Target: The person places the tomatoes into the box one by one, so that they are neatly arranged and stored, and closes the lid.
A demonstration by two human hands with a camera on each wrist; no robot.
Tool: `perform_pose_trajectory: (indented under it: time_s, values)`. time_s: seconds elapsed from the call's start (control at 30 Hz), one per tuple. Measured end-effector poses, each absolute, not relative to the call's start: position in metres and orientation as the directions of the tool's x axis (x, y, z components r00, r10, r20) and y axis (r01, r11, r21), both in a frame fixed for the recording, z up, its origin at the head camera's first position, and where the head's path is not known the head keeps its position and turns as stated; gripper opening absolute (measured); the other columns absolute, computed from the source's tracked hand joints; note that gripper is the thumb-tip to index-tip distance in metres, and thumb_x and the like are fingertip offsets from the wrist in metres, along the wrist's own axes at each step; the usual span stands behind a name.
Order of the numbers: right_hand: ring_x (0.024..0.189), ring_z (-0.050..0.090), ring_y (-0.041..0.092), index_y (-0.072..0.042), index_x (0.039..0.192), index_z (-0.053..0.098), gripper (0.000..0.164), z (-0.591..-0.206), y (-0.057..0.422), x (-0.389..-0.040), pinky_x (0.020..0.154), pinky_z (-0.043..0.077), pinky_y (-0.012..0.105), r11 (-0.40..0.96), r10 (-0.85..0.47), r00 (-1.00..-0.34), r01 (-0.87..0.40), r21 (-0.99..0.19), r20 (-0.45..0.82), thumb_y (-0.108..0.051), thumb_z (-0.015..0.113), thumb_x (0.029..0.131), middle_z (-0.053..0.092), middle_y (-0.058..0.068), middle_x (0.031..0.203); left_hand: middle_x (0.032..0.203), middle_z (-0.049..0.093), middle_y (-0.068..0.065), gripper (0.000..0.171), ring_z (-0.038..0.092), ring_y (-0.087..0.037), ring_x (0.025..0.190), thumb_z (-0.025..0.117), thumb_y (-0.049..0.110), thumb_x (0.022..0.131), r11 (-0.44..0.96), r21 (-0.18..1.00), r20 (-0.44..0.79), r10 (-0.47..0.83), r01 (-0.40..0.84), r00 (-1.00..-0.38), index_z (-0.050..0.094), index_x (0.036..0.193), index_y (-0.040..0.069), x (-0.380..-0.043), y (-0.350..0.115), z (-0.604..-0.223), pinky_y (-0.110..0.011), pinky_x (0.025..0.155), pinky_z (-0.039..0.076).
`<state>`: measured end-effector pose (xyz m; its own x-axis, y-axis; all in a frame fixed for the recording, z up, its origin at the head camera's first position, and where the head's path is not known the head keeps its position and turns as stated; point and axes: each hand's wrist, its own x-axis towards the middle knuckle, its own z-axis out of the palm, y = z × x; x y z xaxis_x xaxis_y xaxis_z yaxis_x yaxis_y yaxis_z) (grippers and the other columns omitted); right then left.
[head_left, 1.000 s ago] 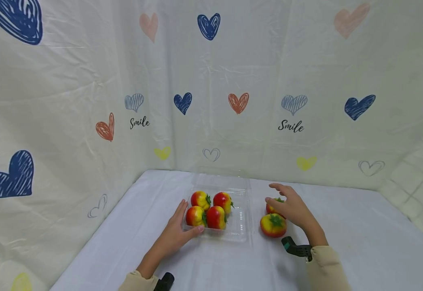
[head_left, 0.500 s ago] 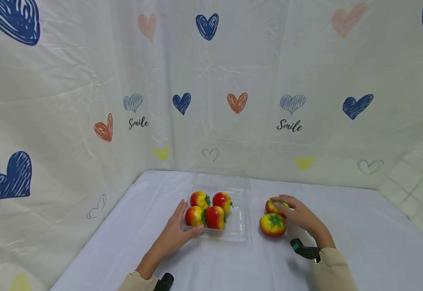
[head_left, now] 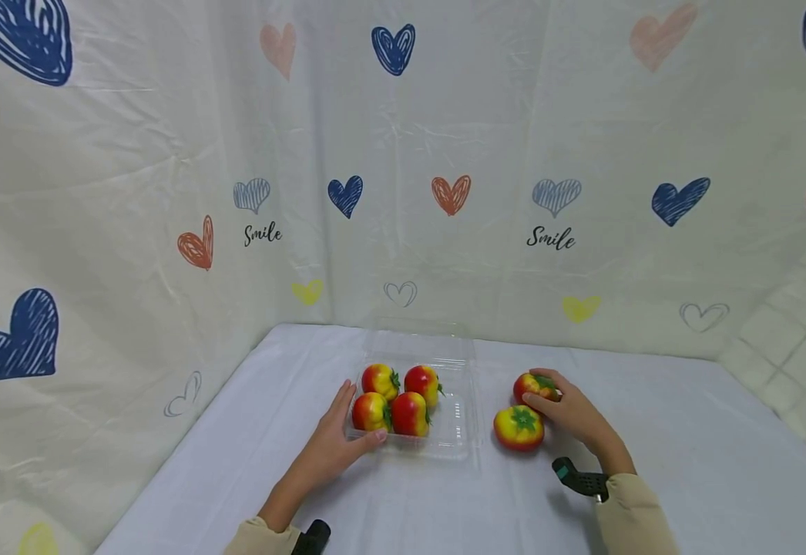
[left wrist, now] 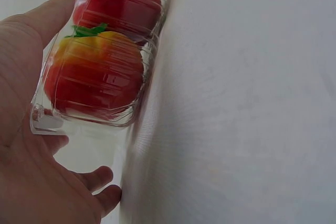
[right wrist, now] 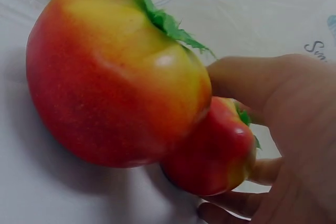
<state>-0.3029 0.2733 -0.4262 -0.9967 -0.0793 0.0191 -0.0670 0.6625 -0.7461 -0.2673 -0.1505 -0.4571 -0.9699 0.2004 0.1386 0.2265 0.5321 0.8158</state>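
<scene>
My left hand (head_left: pixel 337 435) rests at the near left corner of a clear plastic clamshell box (head_left: pixel 453 432). Its thumb lies along the front rim and its fingers spread along the left side. Inside the box sit several red-and-yellow fruits with green leafy tops, such as the front fruit (left wrist: pixel 97 74). To the right of the box, my right hand (head_left: pixel 575 412) grips the farther loose fruit (head_left: pixel 532 385) between thumb and fingers; it is tilted. A nearer loose fruit (head_left: pixel 518 428) stands just in front, and in the right wrist view it partly hides the held fruit (right wrist: pixel 210 153).
The box's transparent lid (head_left: pixel 417 333) stands open at the back. A white cloth (head_left: pixel 708 447) covers the table. Behind it hangs a pale curtain (head_left: pixel 486 116) printed with hearts. The right half of the box holds no fruit.
My right hand has come down onto the farther loose fruit and closed on it. That fruit has shifted slightly right and tilted. My left hand stays at the box.
</scene>
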Motion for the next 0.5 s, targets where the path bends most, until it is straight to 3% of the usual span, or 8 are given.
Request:
perform_pose_trajectory:
  time_s: [0.5]
  values:
    - [0.133,0.043,0.059,0.001,0.158,0.03,0.075,-0.4309,0.2747,-0.3062,0.11,0.043,0.073,0.646,0.017,-0.999,-0.019,-0.763,0.04,-0.033,0.07,0.104,0.038,0.041,0.151,0.178,0.014,-0.017,0.113,0.02,-0.042,0.161,0.079,0.058,0.092,0.536,0.814,0.135,0.2,0.224,-0.97,0.02,0.17,0.002,-0.2665,-0.1503,-0.4555,-0.069,0.122,0.024]
